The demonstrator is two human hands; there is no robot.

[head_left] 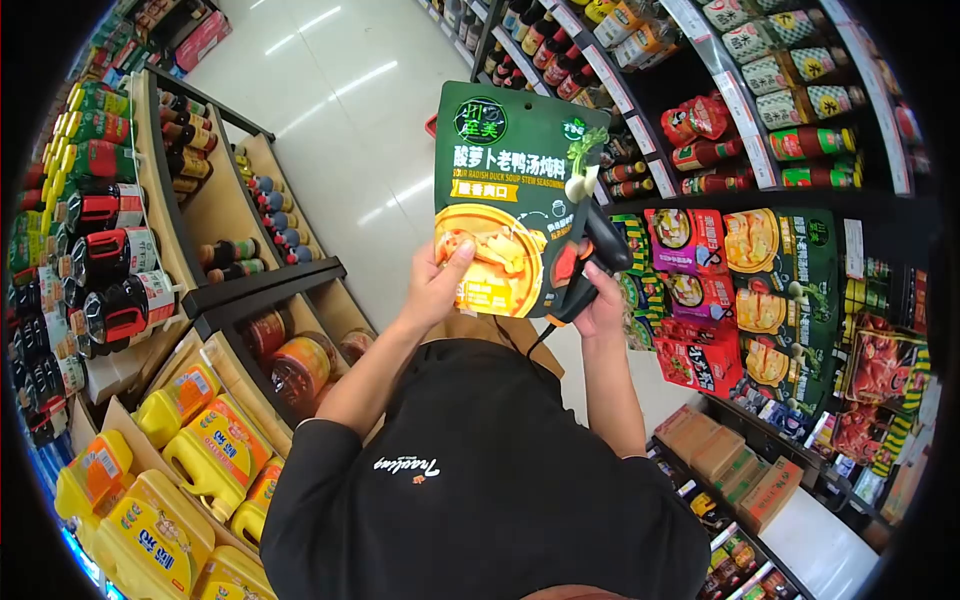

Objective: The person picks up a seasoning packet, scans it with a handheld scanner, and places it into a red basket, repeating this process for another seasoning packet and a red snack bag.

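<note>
A green seasoning pouch (490, 200) with a yellow soup bowl picture stands upright in front of my chest, its printed front facing me. My left hand (436, 284) pinches its lower left edge, thumb on the front. At the pouch's lower right, my right hand (598, 300) is wrapped round a black handheld device (603, 243) with an orange trim and a cable hanging down. The device overlaps the pouch's right edge; whether my right fingers also touch the pouch is hidden.
Matching green pouches (808, 290) hang at the right beside red and purple packets (690, 300). Sauce bottles (800, 75) fill the upper right shelves. Yellow jugs (215, 450) stand at the lower left, dark bottles (118, 310) above them. Cardboard boxes (715, 450) sit low at the right.
</note>
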